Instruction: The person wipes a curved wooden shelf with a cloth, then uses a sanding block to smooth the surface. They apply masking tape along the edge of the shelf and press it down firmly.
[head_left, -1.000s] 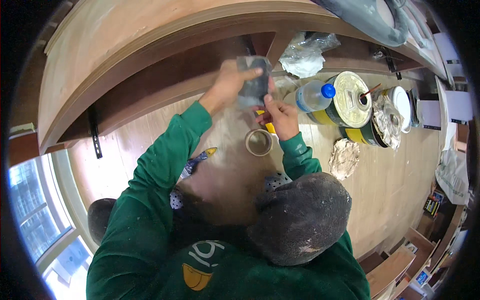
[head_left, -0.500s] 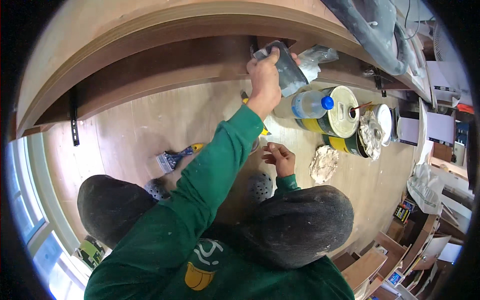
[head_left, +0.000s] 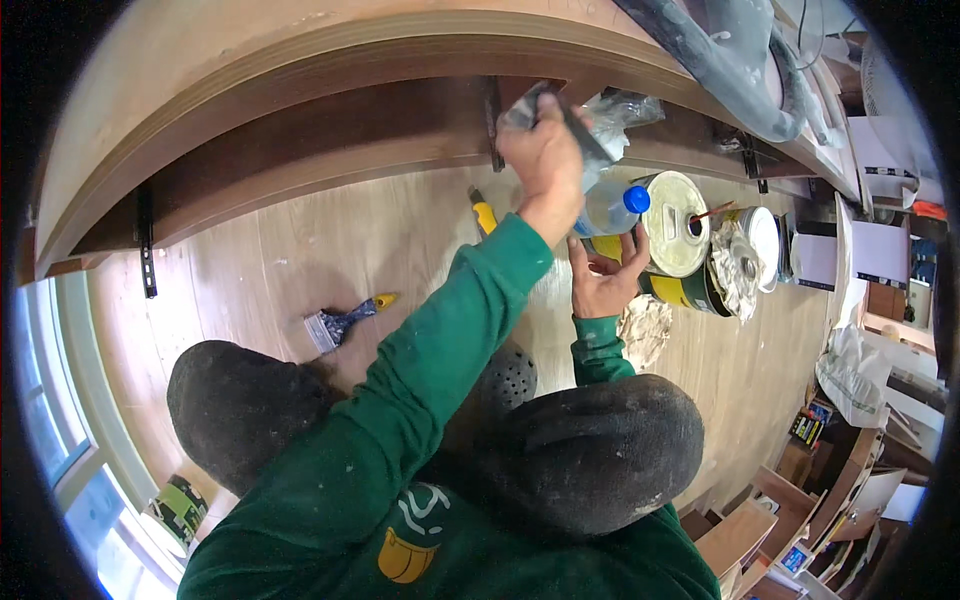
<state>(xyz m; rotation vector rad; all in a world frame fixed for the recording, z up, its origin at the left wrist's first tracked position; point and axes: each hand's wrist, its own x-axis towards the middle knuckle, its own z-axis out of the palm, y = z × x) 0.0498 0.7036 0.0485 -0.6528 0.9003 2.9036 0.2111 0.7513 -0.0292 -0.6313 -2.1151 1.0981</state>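
My left hand is closed on a dark grey flat pad, blurred, at the cabinet's underside beside a crumpled clear plastic bag. My right hand is open, thumb and fingers apart at the near side of a blue-capped water bottle; contact with it is unclear. A yellow-handled tool lies on the floor left of the bottle. Further left lies a paintbrush with a dark handle.
A wooden cabinet edge arches ahead, with a grey hose above right. Paint tins and crumpled paper sit right. My bent knees frame the floor; a window is left, stacked boards far right.
My left hand reached forward and right with the pad. My right hand let go of the pad, dropped back, then moved up and right to the bottle.
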